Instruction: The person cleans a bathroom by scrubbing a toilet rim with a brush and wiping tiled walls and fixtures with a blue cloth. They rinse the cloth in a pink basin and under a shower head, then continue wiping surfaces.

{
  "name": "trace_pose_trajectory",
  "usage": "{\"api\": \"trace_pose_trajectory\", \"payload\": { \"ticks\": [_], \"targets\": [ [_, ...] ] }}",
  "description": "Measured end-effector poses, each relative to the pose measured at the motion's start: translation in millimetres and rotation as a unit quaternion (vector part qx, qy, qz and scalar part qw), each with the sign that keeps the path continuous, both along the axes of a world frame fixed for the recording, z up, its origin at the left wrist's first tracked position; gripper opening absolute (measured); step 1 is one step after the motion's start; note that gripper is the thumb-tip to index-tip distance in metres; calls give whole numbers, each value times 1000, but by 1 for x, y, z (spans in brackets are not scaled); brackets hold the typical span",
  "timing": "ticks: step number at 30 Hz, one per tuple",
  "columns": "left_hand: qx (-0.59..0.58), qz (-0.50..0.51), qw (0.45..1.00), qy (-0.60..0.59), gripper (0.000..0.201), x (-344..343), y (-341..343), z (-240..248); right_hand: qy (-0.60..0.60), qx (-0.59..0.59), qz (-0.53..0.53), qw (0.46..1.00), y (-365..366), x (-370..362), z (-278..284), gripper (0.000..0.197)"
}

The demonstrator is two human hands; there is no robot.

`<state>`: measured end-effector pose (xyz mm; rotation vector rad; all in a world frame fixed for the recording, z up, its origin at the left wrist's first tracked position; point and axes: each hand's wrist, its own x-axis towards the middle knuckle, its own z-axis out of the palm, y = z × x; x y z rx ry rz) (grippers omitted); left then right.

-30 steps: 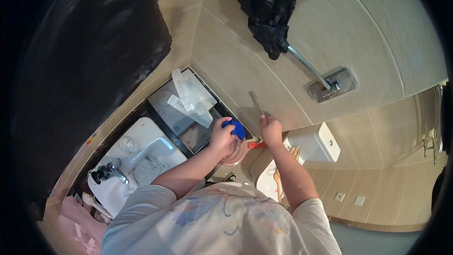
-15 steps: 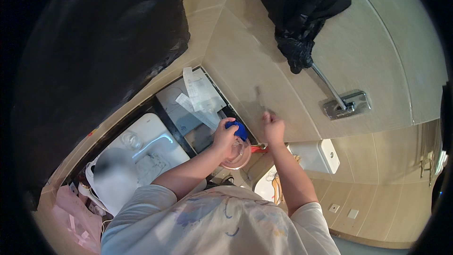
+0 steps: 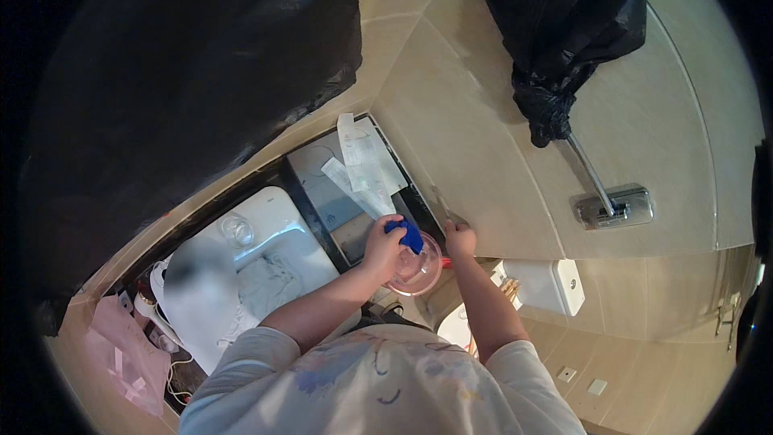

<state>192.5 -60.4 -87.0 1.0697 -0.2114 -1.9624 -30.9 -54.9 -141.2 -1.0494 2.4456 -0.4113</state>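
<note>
My left hand [image 3: 382, 251] is closed round a crumpled blue cloth [image 3: 409, 235], held over the far side of a translucent pink basin [image 3: 419, 278]. To the right of the basin, my right hand [image 3: 460, 239] is closed in a pinch close to the tiled wall. A thin, faint shape [image 3: 441, 203] extends up from its fingertips; I cannot make out whether it is a slim tool or a shadow.
Paper slips [image 3: 362, 163] lie on the grey counter beyond my left hand. A white sink [image 3: 316, 266] holding a pale cloth [image 3: 272, 278] is at left, with a clear glass [image 3: 237, 229] on its rim. A white toilet tank [image 3: 547, 286] stands right. Black plastic [image 3: 555, 32] wraps a wall-mounted metal arm [image 3: 592, 169].
My right hand has come down and slightly left along the wall. My left hand still grips the blue cloth above the basin. The whole view has shifted a little.
</note>
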Motion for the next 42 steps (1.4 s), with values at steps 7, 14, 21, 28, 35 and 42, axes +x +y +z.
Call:
{"api": "trace_pose_trajectory", "payload": {
  "ticks": [7, 14, 21, 28, 35, 42],
  "targets": [
    [9, 10, 1000, 0, 29, 11, 28, -23, -17, -51, 25, 998, -81, 49, -13, 40],
    [29, 23, 999, 13, 29, 25, 30, -21, 51, -36, 55, 996, 23, -3, -44, 34],
    [61, -30, 997, -26, 29, 3, 41, -35, 26, 129, 251, 959, 111, -15, -64, 24],
    [44, -14, 998, -45, 29, 3, 76, -59, 2, 137, 270, 953, 104, -8, -85, 25],
    [5, -8, 999, -49, 31, -17, 101, -58, -47, 11, 159, 986, 137, -37, -22, 28],
    [-55, -87, 989, -103, 32, -38, 111, -53, -19, -44, 76, 996, 149, -72, -52, 28]
  ]
}}
